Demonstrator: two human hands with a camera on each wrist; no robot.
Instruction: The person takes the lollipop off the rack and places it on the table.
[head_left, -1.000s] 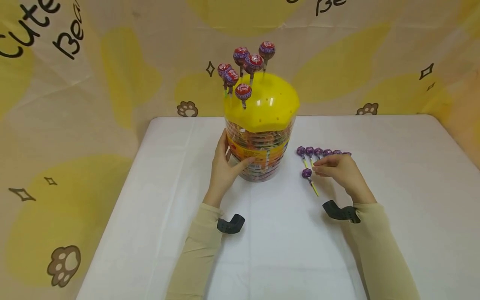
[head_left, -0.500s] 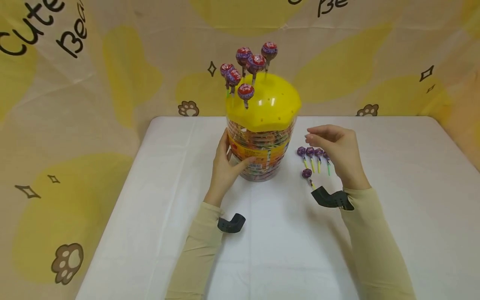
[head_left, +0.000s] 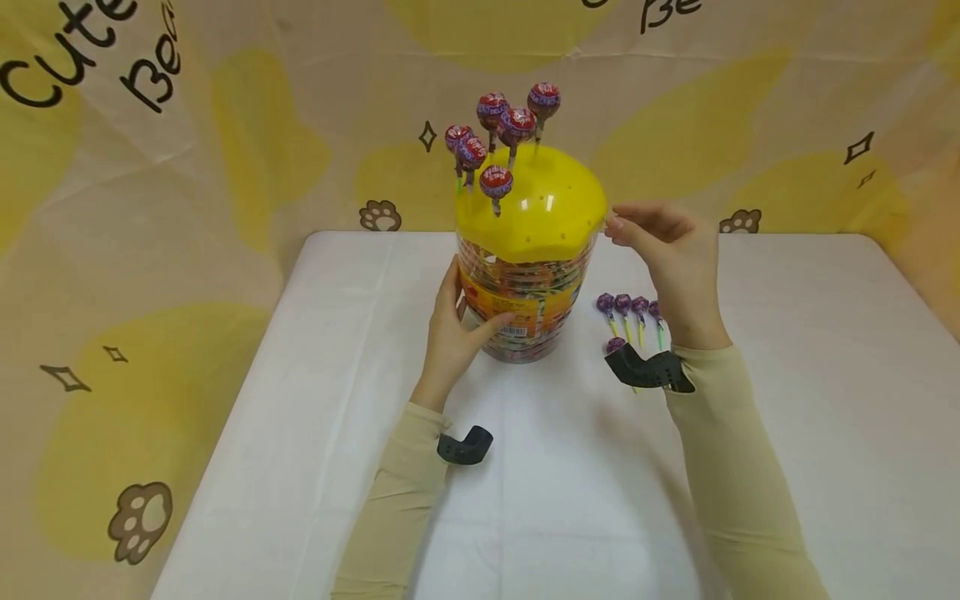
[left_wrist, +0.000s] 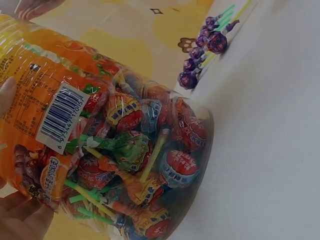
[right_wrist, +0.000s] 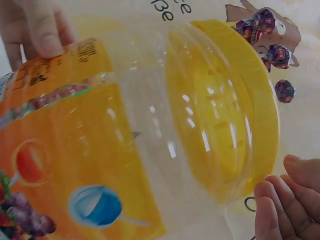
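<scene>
Left hand point(head_left: 450, 337) grips the jar point(head_left: 525, 292), right hand's point(head_left: 671, 250) fingers point(head_left: 626, 227) loose at the yellow lid point(head_left: 536, 208); a hard nudge could tip it and the standing lollipops point(head_left: 498, 133).

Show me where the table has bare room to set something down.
Bare cloth lies left of the jar and left hand, across the near table between the sleeves, and along the far right edge. It is crowded right of the jar: purple lollipops lie under the right hand.
</scene>
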